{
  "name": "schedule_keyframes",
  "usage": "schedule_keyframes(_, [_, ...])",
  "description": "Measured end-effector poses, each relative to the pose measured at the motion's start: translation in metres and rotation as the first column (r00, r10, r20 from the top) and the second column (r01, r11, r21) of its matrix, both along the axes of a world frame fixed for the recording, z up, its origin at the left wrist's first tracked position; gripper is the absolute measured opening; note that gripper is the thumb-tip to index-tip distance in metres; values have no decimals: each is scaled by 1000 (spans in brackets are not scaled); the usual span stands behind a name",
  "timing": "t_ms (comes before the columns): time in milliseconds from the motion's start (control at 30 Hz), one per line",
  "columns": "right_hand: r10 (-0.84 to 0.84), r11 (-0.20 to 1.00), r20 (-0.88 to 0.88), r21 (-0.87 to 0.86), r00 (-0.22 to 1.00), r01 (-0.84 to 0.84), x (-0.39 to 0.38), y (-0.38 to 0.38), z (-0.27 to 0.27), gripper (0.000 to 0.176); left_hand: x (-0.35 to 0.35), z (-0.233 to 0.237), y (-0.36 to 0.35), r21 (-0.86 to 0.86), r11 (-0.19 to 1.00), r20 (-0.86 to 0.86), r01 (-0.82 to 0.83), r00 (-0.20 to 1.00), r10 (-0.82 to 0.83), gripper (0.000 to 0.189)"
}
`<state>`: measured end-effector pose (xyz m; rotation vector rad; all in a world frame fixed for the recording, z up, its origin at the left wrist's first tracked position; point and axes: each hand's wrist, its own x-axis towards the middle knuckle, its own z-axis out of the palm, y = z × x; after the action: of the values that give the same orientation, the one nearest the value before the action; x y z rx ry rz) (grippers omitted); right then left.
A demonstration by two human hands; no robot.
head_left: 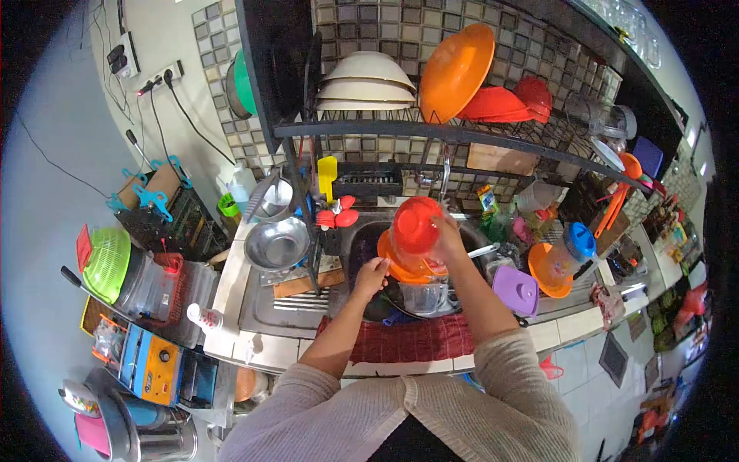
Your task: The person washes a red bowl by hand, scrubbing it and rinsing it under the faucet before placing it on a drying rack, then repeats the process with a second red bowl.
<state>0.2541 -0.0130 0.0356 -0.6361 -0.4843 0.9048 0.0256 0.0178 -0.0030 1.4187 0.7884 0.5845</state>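
Observation:
A red bowl point(416, 225) is tilted over the sink, with my right hand point(446, 240) gripping its right side. My left hand point(372, 278) is closed just left of an orange item point(391, 260) that lies beneath the red bowl; whether its fingers hold anything is too small to tell. Below them in the sink point(362, 245) sits a clear plastic container point(422, 297) among other dishes. The tap point(446, 173) rises behind the bowl. A dark red cloth point(408, 339) lies along the front edge of the sink.
Overhead, a black rack point(454, 135) holds white bowls point(368, 81), an orange bowl point(458, 69) and red bowls. Metal bowls point(277, 243) stand left of the sink. To the right are a purple lid point(516, 291) and a blue-lidded pitcher point(570, 250).

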Motion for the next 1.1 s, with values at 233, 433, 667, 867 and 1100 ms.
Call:
schedule_keyframes(233, [-110, 924, 986, 149, -127, 351, -20, -17, 33, 28, -19, 14, -8, 156, 984, -100, -81, 990, 97, 41])
schedule_keyframes(433, [230, 773, 914, 36, -333, 633, -16, -31, 15, 24, -31, 7, -10, 124, 985, -111, -121, 985, 135, 42])
schedule_keyframes(667, [-446, 593, 829, -9, 338, 805, 31, 51, -24, 26, -11, 9, -22, 43, 996, -127, -79, 988, 84, 50])
schedule_keyframes(867, [-187, 981, -478, -138, 858, 136, -6, 24, -4, 26, 4, -36, -10, 328, 945, 72, 11, 997, -36, 65])
schedule_keyframes(1100, [-126, 991, -624, -113, 771, 71, 24, -49, -56, 27, 12, -16, -24, -54, 998, 74, 43, 997, -39, 49])
